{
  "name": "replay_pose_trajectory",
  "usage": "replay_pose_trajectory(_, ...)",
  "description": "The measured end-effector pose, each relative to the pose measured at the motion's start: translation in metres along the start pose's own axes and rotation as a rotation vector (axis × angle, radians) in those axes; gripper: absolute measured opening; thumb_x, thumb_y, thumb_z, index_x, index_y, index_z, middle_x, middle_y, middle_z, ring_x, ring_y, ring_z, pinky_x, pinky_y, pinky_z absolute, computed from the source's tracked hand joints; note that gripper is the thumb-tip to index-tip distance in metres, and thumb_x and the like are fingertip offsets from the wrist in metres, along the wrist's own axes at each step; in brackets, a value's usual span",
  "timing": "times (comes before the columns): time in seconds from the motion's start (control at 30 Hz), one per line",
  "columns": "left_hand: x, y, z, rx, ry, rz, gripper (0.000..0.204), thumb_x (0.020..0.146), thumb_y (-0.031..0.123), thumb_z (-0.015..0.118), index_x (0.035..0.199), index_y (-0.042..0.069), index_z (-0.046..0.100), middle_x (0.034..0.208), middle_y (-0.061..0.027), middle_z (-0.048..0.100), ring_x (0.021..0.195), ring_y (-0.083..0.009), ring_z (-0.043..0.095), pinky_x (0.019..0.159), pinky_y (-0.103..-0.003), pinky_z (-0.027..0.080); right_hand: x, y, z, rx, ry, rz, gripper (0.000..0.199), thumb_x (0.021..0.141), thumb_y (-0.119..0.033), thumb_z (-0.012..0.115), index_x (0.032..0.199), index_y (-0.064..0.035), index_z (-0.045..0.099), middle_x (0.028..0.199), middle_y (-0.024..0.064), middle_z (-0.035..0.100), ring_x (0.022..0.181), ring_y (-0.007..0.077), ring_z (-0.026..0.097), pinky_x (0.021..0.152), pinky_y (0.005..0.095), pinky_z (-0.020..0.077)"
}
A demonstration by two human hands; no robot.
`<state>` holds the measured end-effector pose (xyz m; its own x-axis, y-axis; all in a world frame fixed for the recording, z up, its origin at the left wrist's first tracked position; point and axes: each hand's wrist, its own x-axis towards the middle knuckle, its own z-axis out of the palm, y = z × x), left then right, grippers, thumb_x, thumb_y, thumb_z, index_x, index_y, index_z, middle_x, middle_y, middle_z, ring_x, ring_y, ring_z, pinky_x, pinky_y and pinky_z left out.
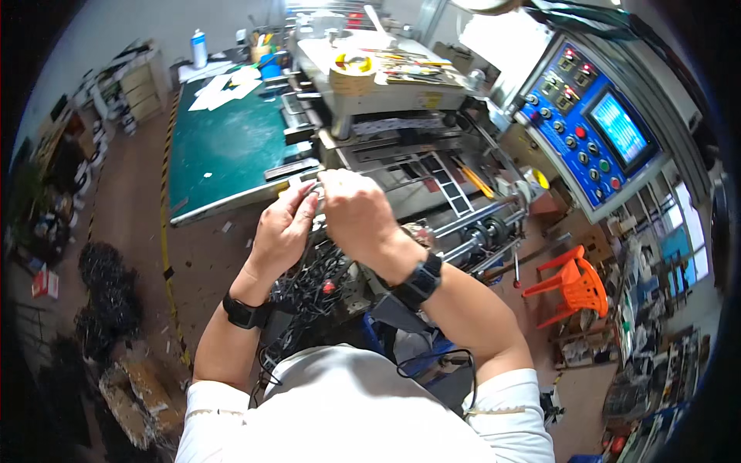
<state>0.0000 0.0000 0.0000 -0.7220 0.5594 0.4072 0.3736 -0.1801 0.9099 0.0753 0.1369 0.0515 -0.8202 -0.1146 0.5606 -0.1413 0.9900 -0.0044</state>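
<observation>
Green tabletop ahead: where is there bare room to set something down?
The green tabletop is mostly bare in its middle, bounded by white papers beyond, black fittings right and its near edge; one small pale scrap lies there. The far end is crowded with those papers and a spray can.

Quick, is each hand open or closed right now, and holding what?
Left hand: fingers pinched closed; anything held is too unclear to tell.
Right hand: curled closed; anything inside is hidden.
</observation>
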Motion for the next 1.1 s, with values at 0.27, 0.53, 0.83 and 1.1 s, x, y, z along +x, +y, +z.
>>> replay_pose_trajectory(0.27, -0.006, 0.041, -0.006, -0.204, 0.092, -0.144, 0.018, 0.1, 0.013, 0.055, 0.099, 0.001, 0.068, 0.076, 0.0039, 0.062, 0.067, -0.0004, 0.049, 0.06, -0.019, 0.039, 0.008, -0.018, -0.02, 0.194, 0.169, -0.002, 0.038, 0.08, -0.015, 0.063, 0.111, 0.0052, 0.06, 0.102, 0.0188, 0.065, 0.108, 0.0348, 0.059, 0.091, 0.0449, 0.0444)
replay_pose_trajectory(0.53, -0.007, 0.046, -0.024, -0.553, 0.153, -0.316, 0.023, 0.102, 0.018, 0.051, 0.107, 0.001, 0.065, 0.072, -0.0005, 0.065, 0.055, -0.0026, 0.054, 0.045, -0.014, 0.032, 0.016, 0.003, -0.002, 0.507, 0.36, 0.176, 0.04, 0.088, -0.02, 0.062, 0.123, -0.0004, 0.062, 0.112, 0.023, 0.066, 0.116, 0.041, 0.056, 0.1, 0.0454, 0.0444)
replay_pose_trajectory(0.83, -0.022, 0.053, -0.051, -0.383, 0.162, -0.189, 0.023, 0.101, 0.016, 0.052, 0.103, -0.003, 0.066, 0.073, -0.0018, 0.063, 0.067, -0.0067, 0.061, 0.068, -0.022, 0.052, -0.017, 0.08, 0.034, -0.123, 0.03, 0.587, 0.02, 0.083, -0.016, 0.055, 0.095, -0.0014, 0.063, 0.102, 0.0199, 0.064, 0.103, 0.0376, 0.06, 0.099, 0.0516, 0.0398)
replay_pose_trajectory(1.1, -0.048, 0.076, -0.047, 0.045, 0.177, -0.011, 0.022, 0.1, 0.018, 0.058, 0.1, -0.002, 0.067, 0.081, -0.0022, 0.067, 0.071, -0.0078, 0.06, 0.068, -0.023, 0.045, -0.02, 0.084, 0.041, 0.047, 0.043, 0.484, 0.013, 0.083, -0.012, 0.057, 0.089, -0.0006, 0.058, 0.087, 0.0252, 0.065, 0.085, 0.0406, 0.065, 0.076, 0.0461, 0.0539)
